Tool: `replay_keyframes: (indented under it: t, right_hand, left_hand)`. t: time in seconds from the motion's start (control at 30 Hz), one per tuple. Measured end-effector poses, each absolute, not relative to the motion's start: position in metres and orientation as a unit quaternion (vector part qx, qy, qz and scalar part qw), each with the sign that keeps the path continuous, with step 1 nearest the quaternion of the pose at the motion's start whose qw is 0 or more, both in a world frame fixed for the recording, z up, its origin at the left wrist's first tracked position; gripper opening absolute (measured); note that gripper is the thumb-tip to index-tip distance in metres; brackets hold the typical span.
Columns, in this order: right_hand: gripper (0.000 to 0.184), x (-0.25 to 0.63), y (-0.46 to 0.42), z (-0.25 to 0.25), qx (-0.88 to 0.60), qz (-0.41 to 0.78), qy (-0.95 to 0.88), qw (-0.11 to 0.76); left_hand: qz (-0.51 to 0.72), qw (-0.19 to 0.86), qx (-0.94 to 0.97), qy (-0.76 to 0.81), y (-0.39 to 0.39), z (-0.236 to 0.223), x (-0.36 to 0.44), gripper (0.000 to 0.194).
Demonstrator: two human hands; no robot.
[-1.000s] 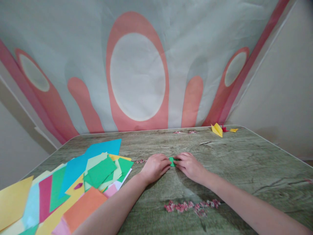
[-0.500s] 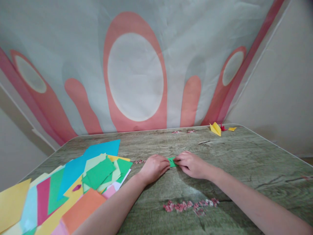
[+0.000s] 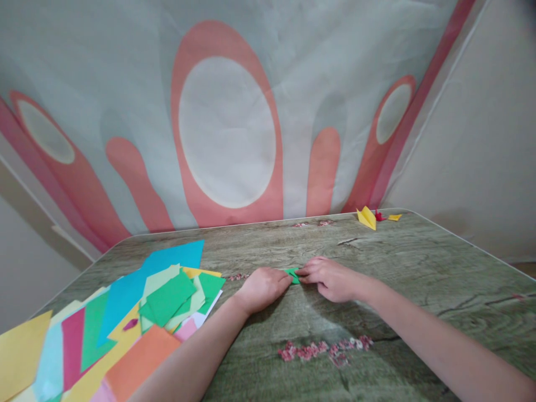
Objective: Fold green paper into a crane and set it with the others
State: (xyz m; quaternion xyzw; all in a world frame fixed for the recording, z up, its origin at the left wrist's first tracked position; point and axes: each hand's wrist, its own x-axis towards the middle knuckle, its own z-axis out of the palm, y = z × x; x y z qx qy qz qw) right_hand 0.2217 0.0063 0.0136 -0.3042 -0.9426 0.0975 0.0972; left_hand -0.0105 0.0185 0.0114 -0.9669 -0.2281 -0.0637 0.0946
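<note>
Nearby, at the left edge of the table (image 3: 335, 321), lies a loose spread of paper, with an orange sheet (image 3: 142, 357) at its near side and a green sheet (image 3: 170, 296) on top farther back. The left forearm passes close along this spread, so it would be wise to keep that elbow quiet and let the fingers do the moving. A row of pink flowers (image 3: 307, 351) marks the table on the near side of the hands.

Beyond the flowers, around the middle of the table, is a small folded piece of green paper (image 3: 294, 276), between the two hands. The left hand (image 3: 264, 289) holds its left end under bent fingers; the right hand (image 3: 329, 277) grasps the right end at the fingertips. Both thumbs' exact places are hard to make out. With so little paper showing, good work here probably means steadying it with the left fingers, lining the edges up with the right, then pressing the crease firmly from the middle outward. Rushing could let a thick layer slip or leave a crooked fold.

Far right, near the table's back edge, sit a yellow paper plane (image 3: 367, 219), a little red shape (image 3: 379, 215) and a small yellow scrap (image 3: 395, 218).
</note>
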Motion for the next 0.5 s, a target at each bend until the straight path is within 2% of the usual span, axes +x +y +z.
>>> replay_keyframes:
  t: [0.23, 0.5]
  right_hand:
    - [0.051, 0.224, 0.01, 0.012, -0.299, 0.106, -0.942, 0.107]
    - [0.048, 0.223, 0.008, 0.013, -0.302, 0.1, -0.941, 0.115]
  left_hand:
    - [-0.112, 0.062, -0.957, -0.261, 0.022, 0.006, -0.011, 0.025]
    - [-0.208, -0.092, -0.917, -0.327, 0.025, 0.001, -0.006, 0.02]
